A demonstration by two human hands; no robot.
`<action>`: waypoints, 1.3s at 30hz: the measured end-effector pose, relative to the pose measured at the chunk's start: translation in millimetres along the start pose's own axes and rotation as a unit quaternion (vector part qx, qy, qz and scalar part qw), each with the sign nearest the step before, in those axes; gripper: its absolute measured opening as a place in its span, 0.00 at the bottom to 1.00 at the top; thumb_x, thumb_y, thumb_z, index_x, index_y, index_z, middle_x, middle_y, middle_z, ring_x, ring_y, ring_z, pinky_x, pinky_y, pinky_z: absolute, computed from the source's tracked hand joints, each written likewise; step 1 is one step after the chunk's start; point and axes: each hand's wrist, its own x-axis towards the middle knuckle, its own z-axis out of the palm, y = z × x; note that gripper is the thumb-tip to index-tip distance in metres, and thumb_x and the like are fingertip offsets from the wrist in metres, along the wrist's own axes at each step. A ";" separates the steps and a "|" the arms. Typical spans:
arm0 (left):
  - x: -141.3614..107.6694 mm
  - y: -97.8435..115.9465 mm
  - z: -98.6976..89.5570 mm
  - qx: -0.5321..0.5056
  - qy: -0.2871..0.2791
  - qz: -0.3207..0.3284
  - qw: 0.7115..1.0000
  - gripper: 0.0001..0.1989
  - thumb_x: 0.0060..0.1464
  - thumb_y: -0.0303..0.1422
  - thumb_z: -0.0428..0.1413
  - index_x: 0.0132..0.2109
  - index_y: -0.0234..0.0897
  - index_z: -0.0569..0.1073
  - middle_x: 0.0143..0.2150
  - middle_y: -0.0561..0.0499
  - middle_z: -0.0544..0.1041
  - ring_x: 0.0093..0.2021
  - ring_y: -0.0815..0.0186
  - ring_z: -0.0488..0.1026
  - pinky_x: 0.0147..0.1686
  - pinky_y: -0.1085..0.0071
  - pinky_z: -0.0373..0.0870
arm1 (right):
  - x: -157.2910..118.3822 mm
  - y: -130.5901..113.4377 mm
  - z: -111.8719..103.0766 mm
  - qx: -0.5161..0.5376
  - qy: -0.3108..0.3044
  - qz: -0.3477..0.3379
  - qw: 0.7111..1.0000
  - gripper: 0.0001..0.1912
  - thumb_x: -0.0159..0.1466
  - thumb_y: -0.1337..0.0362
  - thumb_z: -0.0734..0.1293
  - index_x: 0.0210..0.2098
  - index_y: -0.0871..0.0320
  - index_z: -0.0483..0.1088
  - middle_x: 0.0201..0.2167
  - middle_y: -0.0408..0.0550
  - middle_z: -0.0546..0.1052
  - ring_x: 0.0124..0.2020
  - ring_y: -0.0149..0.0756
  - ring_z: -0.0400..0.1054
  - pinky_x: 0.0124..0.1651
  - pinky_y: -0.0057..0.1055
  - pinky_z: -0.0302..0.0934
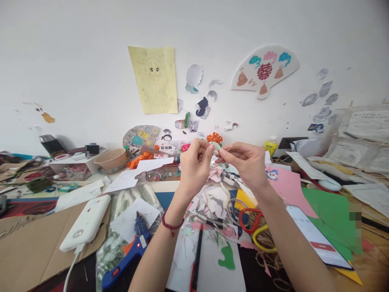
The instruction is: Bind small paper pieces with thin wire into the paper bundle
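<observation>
Head view: left hand (194, 164), right hand (244, 162) pinch thin thread (231, 144), running roughly horizontal.

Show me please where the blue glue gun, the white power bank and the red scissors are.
blue glue gun (127, 259), head view, on its handle.
white power bank (86, 223), head view, middle of its top face.
red scissors (249, 221), head view, on the red handle loop.

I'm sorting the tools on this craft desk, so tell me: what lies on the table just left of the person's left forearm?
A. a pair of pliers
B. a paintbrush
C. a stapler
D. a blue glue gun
D: a blue glue gun with an orange trigger lies on the table beside the left forearm, while the left hand and right hand pinch a small paper piece higher up.
</observation>
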 end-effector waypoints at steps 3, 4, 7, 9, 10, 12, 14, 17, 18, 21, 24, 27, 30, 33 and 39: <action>-0.1 -0.9 0.6 0.000 -0.004 -0.001 1.000 0.09 0.64 0.35 0.54 0.35 0.37 0.67 0.24 0.58 0.68 0.23 0.74 0.61 0.25 0.74 0.56 | 2.5 0.4 -3.6 -0.009 -0.018 0.011 1.000 0.03 0.58 0.64 0.75 0.31 0.57 0.81 0.27 0.44 0.82 0.26 0.34 0.79 0.30 0.26 0.75; -0.1 -1.3 0.8 -0.001 -0.006 -0.001 1.000 0.09 0.64 0.35 0.54 0.35 0.37 0.67 0.24 0.58 0.68 0.23 0.74 0.62 0.25 0.74 0.56 | 3.3 0.5 -4.8 -0.012 -0.023 0.012 1.000 0.04 0.59 0.64 0.75 0.32 0.57 0.81 0.28 0.45 0.83 0.27 0.34 0.79 0.31 0.26 0.75; 0.3 -3.1 1.1 0.001 -0.008 -0.002 1.000 0.09 0.64 0.36 0.54 0.35 0.38 0.67 0.24 0.58 0.69 0.23 0.73 0.62 0.25 0.74 0.56 | 4.5 0.1 -6.6 -0.021 -0.022 -0.001 1.000 0.05 0.61 0.63 0.73 0.34 0.57 0.82 0.30 0.46 0.83 0.29 0.34 0.79 0.35 0.29 0.76; 0.5 -4.6 1.3 0.005 -0.001 -0.005 1.000 0.10 0.65 0.36 0.54 0.35 0.38 0.67 0.24 0.58 0.68 0.23 0.73 0.61 0.25 0.73 0.56 | 4.5 -0.2 -6.0 -0.029 -0.021 -0.012 0.999 0.06 0.62 0.62 0.73 0.35 0.56 0.82 0.29 0.47 0.83 0.29 0.35 0.79 0.35 0.30 0.76; 0.5 -5.2 1.3 0.005 0.004 -0.008 1.000 0.10 0.65 0.36 0.54 0.35 0.38 0.67 0.24 0.58 0.68 0.23 0.73 0.61 0.25 0.73 0.56 | 4.3 -0.2 -5.3 -0.033 -0.022 -0.017 0.999 0.06 0.62 0.62 0.72 0.35 0.56 0.82 0.29 0.46 0.83 0.29 0.35 0.79 0.35 0.31 0.76; 0.1 -6.2 1.5 0.003 0.009 -0.016 1.000 0.10 0.65 0.37 0.53 0.36 0.38 0.67 0.24 0.57 0.68 0.23 0.73 0.62 0.25 0.73 0.56 | 3.8 0.7 -3.3 -0.036 -0.019 -0.026 0.999 0.06 0.63 0.62 0.72 0.34 0.55 0.82 0.28 0.46 0.83 0.29 0.36 0.79 0.34 0.31 0.75; -0.6 -6.6 1.6 0.003 0.010 -0.022 1.000 0.10 0.65 0.37 0.52 0.36 0.38 0.67 0.25 0.56 0.69 0.24 0.72 0.63 0.25 0.73 0.57 | 3.5 2.4 -1.1 -0.027 -0.010 -0.031 0.999 0.06 0.62 0.62 0.72 0.33 0.55 0.82 0.27 0.46 0.82 0.28 0.36 0.78 0.34 0.31 0.74; -1.3 -6.7 1.1 0.010 0.013 -0.022 1.000 0.09 0.65 0.37 0.52 0.36 0.38 0.67 0.26 0.56 0.70 0.24 0.72 0.64 0.26 0.73 0.57 | 3.2 5.1 1.3 -0.003 0.002 -0.022 1.000 0.06 0.62 0.62 0.72 0.32 0.56 0.82 0.27 0.46 0.82 0.27 0.36 0.78 0.34 0.32 0.73; -1.2 -6.7 0.7 0.012 0.013 -0.021 1.000 0.09 0.65 0.37 0.53 0.36 0.38 0.67 0.26 0.56 0.70 0.24 0.72 0.64 0.26 0.73 0.57 | 3.2 5.7 1.8 0.005 0.004 -0.017 1.000 0.06 0.62 0.62 0.72 0.32 0.56 0.82 0.27 0.46 0.82 0.27 0.35 0.77 0.33 0.32 0.73; 0.0 -7.1 -0.4 -0.001 0.007 -0.028 1.000 0.09 0.64 0.37 0.54 0.36 0.38 0.68 0.26 0.56 0.70 0.25 0.72 0.64 0.27 0.73 0.59 | 3.4 6.5 2.4 0.026 0.001 0.003 1.000 0.06 0.62 0.62 0.72 0.31 0.56 0.81 0.27 0.45 0.81 0.26 0.33 0.76 0.32 0.30 0.72; 1.6 -7.6 -0.7 -0.039 -0.004 -0.058 0.998 0.10 0.63 0.38 0.55 0.36 0.38 0.69 0.27 0.55 0.71 0.27 0.71 0.66 0.28 0.73 0.61 | 3.7 6.6 2.4 0.037 -0.006 0.017 0.999 0.06 0.61 0.62 0.73 0.29 0.57 0.80 0.25 0.44 0.79 0.25 0.30 0.74 0.32 0.28 0.71; 2.1 -8.1 -0.1 -0.050 -0.009 -0.077 0.996 0.11 0.63 0.39 0.55 0.35 0.37 0.69 0.27 0.55 0.71 0.27 0.71 0.67 0.28 0.73 0.61 | 3.2 7.2 3.8 0.041 0.006 0.019 0.999 0.07 0.62 0.62 0.72 0.28 0.58 0.79 0.24 0.44 0.78 0.25 0.30 0.72 0.32 0.28 0.70; 2.1 -9.4 0.9 -0.055 0.000 -0.088 0.995 0.12 0.62 0.40 0.56 0.35 0.37 0.70 0.26 0.55 0.71 0.27 0.72 0.66 0.28 0.73 0.60 | 1.9 8.6 7.1 0.031 0.032 0.018 0.999 0.08 0.62 0.61 0.72 0.29 0.58 0.78 0.24 0.44 0.78 0.25 0.31 0.73 0.32 0.28 0.70; 3.3 -11.8 1.9 -0.124 -0.012 -0.129 0.984 0.12 0.60 0.42 0.58 0.38 0.37 0.71 0.22 0.57 0.67 0.23 0.72 0.62 0.25 0.73 0.58 | 0.3 9.1 9.9 -0.012 0.057 -0.003 0.998 0.08 0.62 0.59 0.72 0.31 0.58 0.78 0.26 0.44 0.78 0.26 0.32 0.73 0.33 0.30 0.71; 4.8 -14.7 5.7 -0.213 0.009 -0.185 0.959 0.20 0.55 0.44 0.62 0.48 0.39 0.66 0.23 0.59 0.70 0.23 0.73 0.65 0.23 0.75 0.58 | -2.0 7.2 12.1 -0.046 0.101 -0.050 0.993 0.07 0.61 0.59 0.73 0.33 0.57 0.76 0.29 0.44 0.79 0.28 0.33 0.75 0.35 0.31 0.73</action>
